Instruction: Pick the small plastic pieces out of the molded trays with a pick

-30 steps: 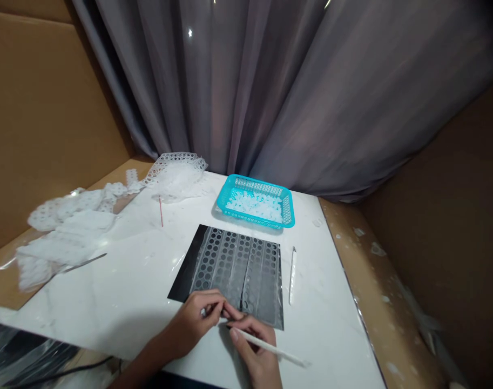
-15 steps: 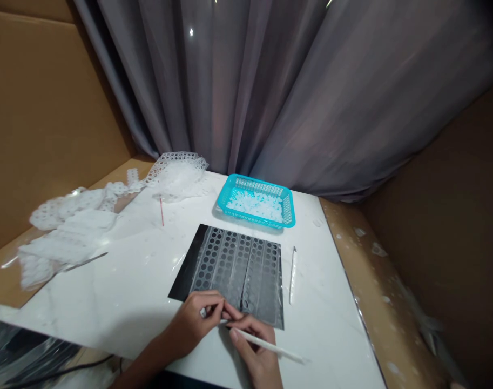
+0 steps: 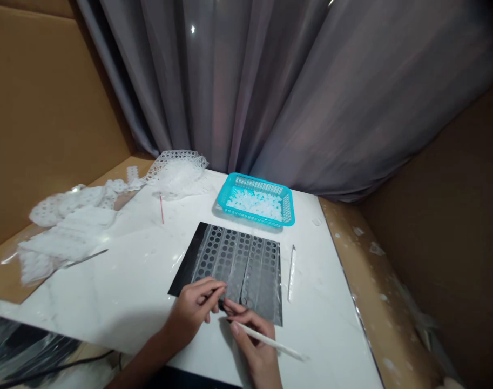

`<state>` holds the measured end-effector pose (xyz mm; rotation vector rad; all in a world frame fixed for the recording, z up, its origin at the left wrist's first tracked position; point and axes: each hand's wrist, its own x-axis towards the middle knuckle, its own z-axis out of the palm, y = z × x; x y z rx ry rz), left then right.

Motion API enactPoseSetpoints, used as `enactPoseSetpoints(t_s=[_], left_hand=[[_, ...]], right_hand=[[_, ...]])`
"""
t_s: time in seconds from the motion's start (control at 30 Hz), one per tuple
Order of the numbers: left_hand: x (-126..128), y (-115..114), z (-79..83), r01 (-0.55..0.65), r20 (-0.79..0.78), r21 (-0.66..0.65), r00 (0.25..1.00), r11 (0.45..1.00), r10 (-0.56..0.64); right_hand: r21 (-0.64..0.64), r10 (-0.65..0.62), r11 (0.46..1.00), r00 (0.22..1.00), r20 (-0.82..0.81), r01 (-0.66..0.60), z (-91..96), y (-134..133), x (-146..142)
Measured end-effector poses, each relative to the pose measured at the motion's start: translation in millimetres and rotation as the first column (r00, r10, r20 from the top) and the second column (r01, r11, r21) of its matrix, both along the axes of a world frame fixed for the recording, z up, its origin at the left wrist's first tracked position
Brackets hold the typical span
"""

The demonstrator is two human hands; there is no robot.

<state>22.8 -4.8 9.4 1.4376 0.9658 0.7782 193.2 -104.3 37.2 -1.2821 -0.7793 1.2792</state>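
Observation:
My right hand is closed around a slim white pen-like tool whose dark tip points left. The tool's far end reaches out to the right over the white table. Close by on the left, my left hand has thumb and forefinger pinched together; anything between them is too small to make out. Both hands are at the near edge of a black sheet. Clear strips with rows of round cut-outs lie on that sheet. My left fingers cover part of its lower edge.
Behind the sheet stands a turquoise basket holding many small whitish pieces. A second white pen-like tool lies to the right. Clear perforated scraps heap up at the left, near a thin red stick. A grey curtain hangs behind.
My left hand has risen slightly, and its fingertips have come apart from my right fingers. My right hand keeps its hold on the white tool, almost in place.

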Motion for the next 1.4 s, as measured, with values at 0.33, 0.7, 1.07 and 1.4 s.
enactPoseSetpoints(t_s=[0.33, 0.7, 1.07, 1.4], left_hand=[[13, 14, 86.9, -0.101, 0.242, -0.231, 0.957, 0.968, 0.158], [25, 3, 108.6, 0.013, 0.437, -0.293, 0.891, 0.956, 0.122], [28, 6, 115.4, 0.100, 0.626, -0.317, 0.769, 0.943, 0.129], [24, 7, 118.7, -0.001, 0.553, -0.337, 0.809, 0.942, 0.199]], right_hand=[[0.020, 0.017, 1.000, 0.999, 0.031, -0.018, -11.1, -3, 3], [0.024, 0.046, 0.999, 0.997, 0.061, -0.048, -14.5, -6, 6], [0.047, 0.025, 0.999, 0.998, 0.051, -0.028, -14.2, -5, 5], [0.046, 0.012, 0.999, 0.997, 0.072, -0.016, -13.1, -5, 3]])
